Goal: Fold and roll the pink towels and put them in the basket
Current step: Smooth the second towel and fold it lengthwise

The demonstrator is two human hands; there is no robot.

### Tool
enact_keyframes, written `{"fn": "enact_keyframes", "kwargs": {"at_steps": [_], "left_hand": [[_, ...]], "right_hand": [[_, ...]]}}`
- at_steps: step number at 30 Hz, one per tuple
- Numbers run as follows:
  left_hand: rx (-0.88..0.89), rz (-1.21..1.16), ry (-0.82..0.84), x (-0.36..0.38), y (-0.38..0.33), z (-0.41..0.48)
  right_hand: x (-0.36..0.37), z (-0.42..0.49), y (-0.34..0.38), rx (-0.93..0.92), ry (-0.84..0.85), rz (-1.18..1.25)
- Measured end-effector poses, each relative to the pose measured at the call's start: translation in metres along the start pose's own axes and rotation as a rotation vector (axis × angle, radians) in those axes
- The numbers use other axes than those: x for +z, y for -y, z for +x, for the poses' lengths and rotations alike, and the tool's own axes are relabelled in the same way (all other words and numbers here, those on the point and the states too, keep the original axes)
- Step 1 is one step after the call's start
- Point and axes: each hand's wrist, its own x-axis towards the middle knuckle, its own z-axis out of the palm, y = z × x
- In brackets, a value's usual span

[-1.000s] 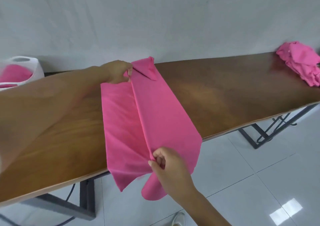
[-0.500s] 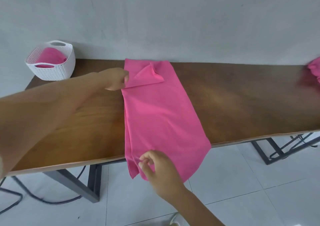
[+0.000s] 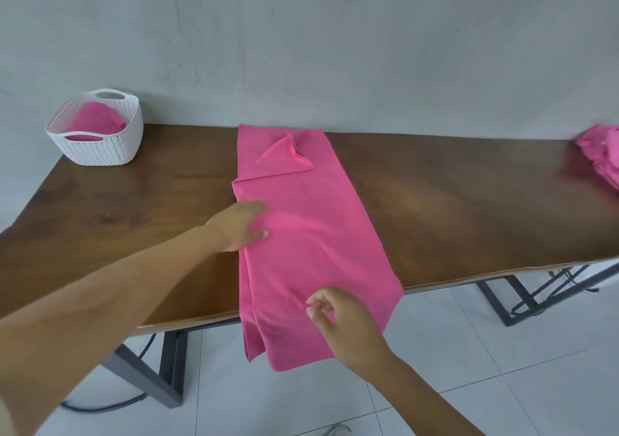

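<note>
Wooden table [image 3: 134,218]: pink towel [image 3: 318,234] under left hand [image 3: 237,226].

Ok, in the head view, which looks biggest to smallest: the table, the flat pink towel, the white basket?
1. wooden table
2. spread pink towel
3. white basket
The basket sits farthest back, so it may look smaller than it is.

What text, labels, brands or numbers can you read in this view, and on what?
None. No readable print, label or number shows on the towel, the basket, the pile at far right, the table or the wall.
</note>
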Motion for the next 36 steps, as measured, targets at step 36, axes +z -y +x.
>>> {"fn": "enact_keyframes", "kwargs": {"at_steps": [36], "left_hand": [[-0.151,0.106,-0.125,0.017,-0.039,0.176]], "right_hand": [[-0.100,0.239,-0.121,-0.145,0.057,-0.072]]}}
